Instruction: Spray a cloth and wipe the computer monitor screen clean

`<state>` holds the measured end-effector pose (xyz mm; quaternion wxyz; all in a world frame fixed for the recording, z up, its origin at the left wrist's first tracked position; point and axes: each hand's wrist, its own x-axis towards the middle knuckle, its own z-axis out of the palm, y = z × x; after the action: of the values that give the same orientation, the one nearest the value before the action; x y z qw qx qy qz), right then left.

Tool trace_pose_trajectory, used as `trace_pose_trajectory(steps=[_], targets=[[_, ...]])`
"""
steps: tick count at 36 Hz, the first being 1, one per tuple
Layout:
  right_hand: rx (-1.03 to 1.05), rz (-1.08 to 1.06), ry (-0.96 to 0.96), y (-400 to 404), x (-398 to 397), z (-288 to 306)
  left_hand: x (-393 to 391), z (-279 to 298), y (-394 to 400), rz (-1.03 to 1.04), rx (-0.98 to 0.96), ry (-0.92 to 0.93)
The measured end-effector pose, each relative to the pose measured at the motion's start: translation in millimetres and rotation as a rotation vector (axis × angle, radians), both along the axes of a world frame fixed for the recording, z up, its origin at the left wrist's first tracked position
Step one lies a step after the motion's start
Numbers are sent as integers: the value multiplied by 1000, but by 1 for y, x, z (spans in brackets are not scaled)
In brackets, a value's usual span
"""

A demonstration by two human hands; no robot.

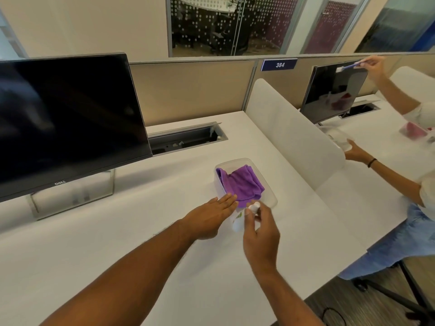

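Note:
A folded purple cloth (241,183) lies in a clear plastic container (270,196) on the white desk (117,255). My right hand (260,234) grips a small white spray bottle (239,221) at the container's near edge; the cap shows between my thumb and fingers. My left hand (211,217) is flat with its fingers apart, fingertips touching the near left rim beside the cloth. The black computer monitor (66,121) stands at the left on a silver stand, its screen dark.
An open cable tray (186,137) sits in the desk behind the container. A white divider (289,130) bounds the desk on the right. Beyond it, another person wipes a second monitor (332,95) and holds a container.

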<state>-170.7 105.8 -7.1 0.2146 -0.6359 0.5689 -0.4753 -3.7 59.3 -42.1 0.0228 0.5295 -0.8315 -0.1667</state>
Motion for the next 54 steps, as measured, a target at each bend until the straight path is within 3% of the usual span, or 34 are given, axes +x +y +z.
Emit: trace_pose_trajectory(steps=[6,12,30,43,47,54], targets=[[-49,-74,-45,-44,-18,16,-2,2,0,0,3,5],[32,-35,97,-66,-24,-5,-2,3,0,-3,16,-6],[199,-39,279,-68,-28,-35,-4,5,1,4,21,-23],[193,10,305,-72,-22,-26,-2,0,5,40,-18,-44],[98,-15,318,-71,-20,-20,4,-5,8,86,-48,-31],[-139,72,530,-58,8,-12,30,-7,27,250,-131,-38]])
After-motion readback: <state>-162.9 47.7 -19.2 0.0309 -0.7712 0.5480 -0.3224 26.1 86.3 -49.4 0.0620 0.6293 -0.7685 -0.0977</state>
